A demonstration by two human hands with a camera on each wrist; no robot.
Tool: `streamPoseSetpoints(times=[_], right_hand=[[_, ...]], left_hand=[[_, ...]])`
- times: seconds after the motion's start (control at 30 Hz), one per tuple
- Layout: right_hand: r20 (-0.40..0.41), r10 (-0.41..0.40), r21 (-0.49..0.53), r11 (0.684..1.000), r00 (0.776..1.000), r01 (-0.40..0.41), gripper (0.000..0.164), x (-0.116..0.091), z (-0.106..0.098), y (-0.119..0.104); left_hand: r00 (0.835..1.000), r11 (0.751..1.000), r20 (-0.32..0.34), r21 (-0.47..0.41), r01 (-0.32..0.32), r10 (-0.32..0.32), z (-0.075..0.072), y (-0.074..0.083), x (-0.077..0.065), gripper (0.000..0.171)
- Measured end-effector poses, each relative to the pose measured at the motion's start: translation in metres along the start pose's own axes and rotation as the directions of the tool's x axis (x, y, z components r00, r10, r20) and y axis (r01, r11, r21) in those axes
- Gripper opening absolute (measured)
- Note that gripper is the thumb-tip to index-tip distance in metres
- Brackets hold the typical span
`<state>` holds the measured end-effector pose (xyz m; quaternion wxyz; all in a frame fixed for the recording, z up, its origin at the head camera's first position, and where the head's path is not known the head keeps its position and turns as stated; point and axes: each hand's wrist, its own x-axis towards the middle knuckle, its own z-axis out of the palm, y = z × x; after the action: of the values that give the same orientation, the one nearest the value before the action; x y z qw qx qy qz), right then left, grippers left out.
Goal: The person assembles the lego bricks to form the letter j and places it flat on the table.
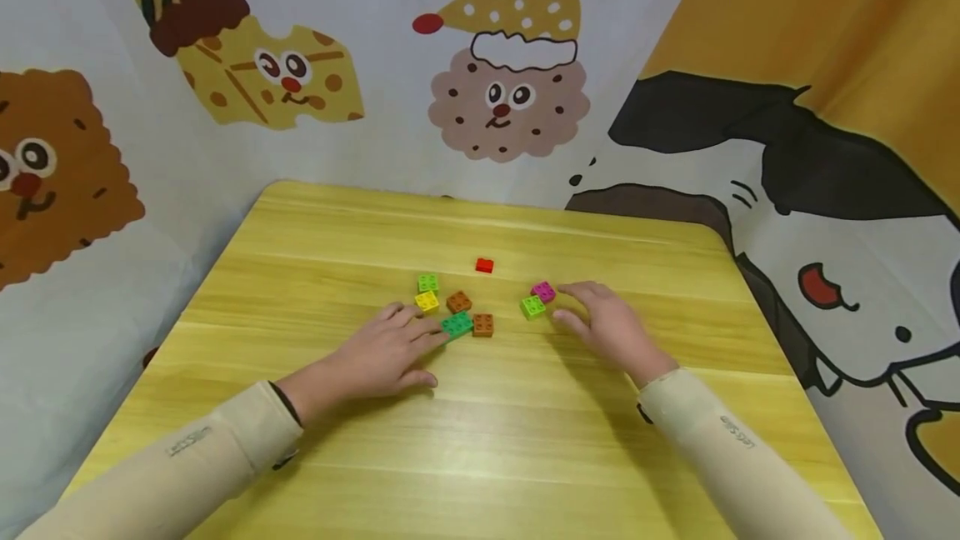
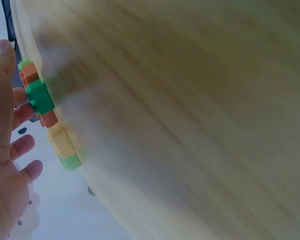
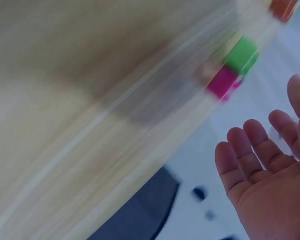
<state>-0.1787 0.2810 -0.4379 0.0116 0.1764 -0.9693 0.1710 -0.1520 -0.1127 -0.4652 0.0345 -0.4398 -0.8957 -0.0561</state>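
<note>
the left hand [image 1: 386, 352] reaches over the yellowish wood-grained desk [image 1: 480, 457] with relaxed, parted fingers, their tips at a dark green rectangular plastic brick [image 1: 457, 325]; whether they touch it i cannot tell. grouped about that brick lie a yellow square brick [image 1: 427, 302], a light green square brick [image 1: 427, 282], a brown square brick [image 1: 459, 302] and a second brown square brick [image 1: 483, 325]. the right hand [image 1: 611, 327], thumb and fingers apart and grasping nothing, is just beside a magenta square brick [image 1: 543, 292] and a lime square brick [image 1: 533, 307]. a small red brick [image 1: 484, 265] lies farther back.
</note>
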Motion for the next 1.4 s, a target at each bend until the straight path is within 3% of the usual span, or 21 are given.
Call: streamPoseSetpoints(times=[0.1,0.2,0.37,0.7,0.87,1.0,1.4], right_hand=[[-0.021,-0.123,-0.021,0.992,0.992,0.122,0.050,0.007,0.008,-0.024],[-0.026,-0.238,-0.053,0.970,0.971,0.236,0.042,0.016,0.017,-0.046],[0.000,-0.303,-0.068,0.951,0.953,0.302,0.023,0.029,0.035,-0.065],[0.040,-0.200,-0.044,0.978,0.979,0.202,0.015,0.038,0.049,-0.061],[0.050,-0.147,-0.036,0.988,0.988,0.149,0.017,0.043,0.040,-0.057],[0.063,-0.099,0.030,0.995,0.993,0.097,0.023,0.047,0.031,-0.063],[0.100,-0.116,0.142,0.985,0.988,0.101,0.020,0.057,0.032,-0.072]], left_hand=[[1.000,1.000,-0.007,-0.002,0.002,-0.002,0.000,0.000,0.002,0.073],[1.000,1.000,0.015,-0.017,0.022,-0.021,0.001,0.001,0.008,0.075],[0.995,0.996,0.070,-0.048,0.077,-0.073,0.003,-0.001,0.025,0.079],[0.992,0.994,0.101,-0.061,0.086,-0.080,0.007,-0.009,0.041,0.079],[0.992,0.997,0.110,-0.033,0.071,-0.066,0.008,-0.010,0.044,0.084],[0.991,0.995,0.114,-0.054,0.080,-0.073,0.006,-0.009,0.044,0.087],[0.989,0.996,0.127,-0.034,0.084,-0.079,0.006,-0.006,0.047,0.091]])
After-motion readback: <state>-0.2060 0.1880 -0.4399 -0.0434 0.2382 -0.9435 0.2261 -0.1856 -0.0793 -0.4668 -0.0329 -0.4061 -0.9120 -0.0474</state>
